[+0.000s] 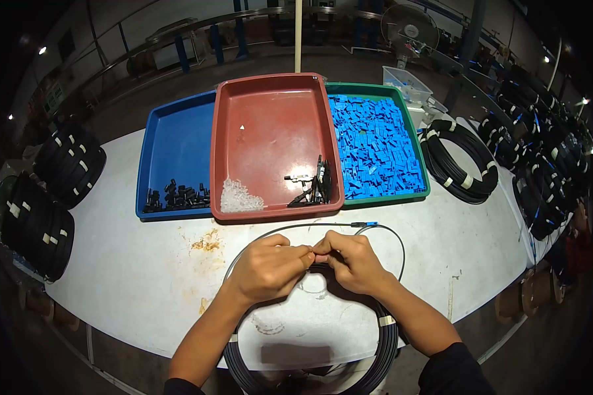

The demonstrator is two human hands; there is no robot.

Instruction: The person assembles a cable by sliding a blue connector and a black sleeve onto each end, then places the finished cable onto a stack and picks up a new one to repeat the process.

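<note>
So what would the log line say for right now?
left hand: pinching small hidden piece | right hand: pinching same piece | below hands: coiled black cable | behind: red plastic tray | surface: white table

Trays in blue, red and green on a white worktop [132,263]

Blue tray [178,141], red tray [270,125], green tray [420,158] full of bright blue pieces [375,148]; black cable coil [375,355] with white bands.

White table [125,263] bearing three trays side by side: blue tray [153,151] with black parts [178,196]; red tray [270,125] with clear bits [239,197] and black clips [315,187]; green tray [416,141] full of blue pieces [375,145]. Left, stacked coils [69,161]; right, taped coil [460,161].
</note>
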